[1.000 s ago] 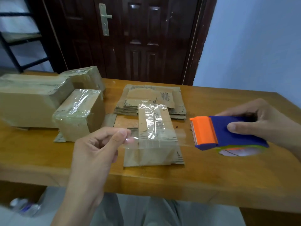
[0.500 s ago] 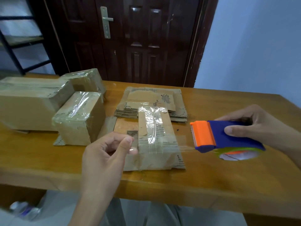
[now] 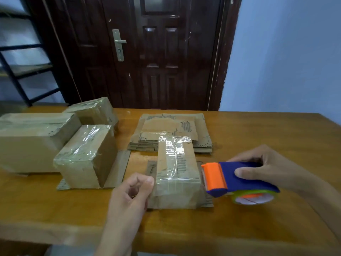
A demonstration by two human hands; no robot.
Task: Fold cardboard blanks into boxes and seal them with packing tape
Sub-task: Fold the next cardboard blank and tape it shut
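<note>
A small folded cardboard box (image 3: 177, 163) with clear tape along its top stands on a flat blank near the table's front. My left hand (image 3: 129, 196) pinches the free end of a clear tape strip against the box's left front corner. The strip runs across the box's near face to a blue and orange tape dispenser (image 3: 239, 180), which my right hand (image 3: 273, 167) grips at the box's right side. A stack of flat cardboard blanks (image 3: 171, 126) lies just behind the box.
Three taped boxes sit on the left: a long one (image 3: 31, 141), a small one (image 3: 86, 156) and another (image 3: 94, 109) behind. The wooden table (image 3: 258, 135) ends close to me. A dark door (image 3: 156, 52) and a black shelf frame (image 3: 22, 71) stand behind.
Both hands moved in toward the box. The tape strip, held in the air before, now lies against the box's near face, and the dispenser has come up to its right edge.
</note>
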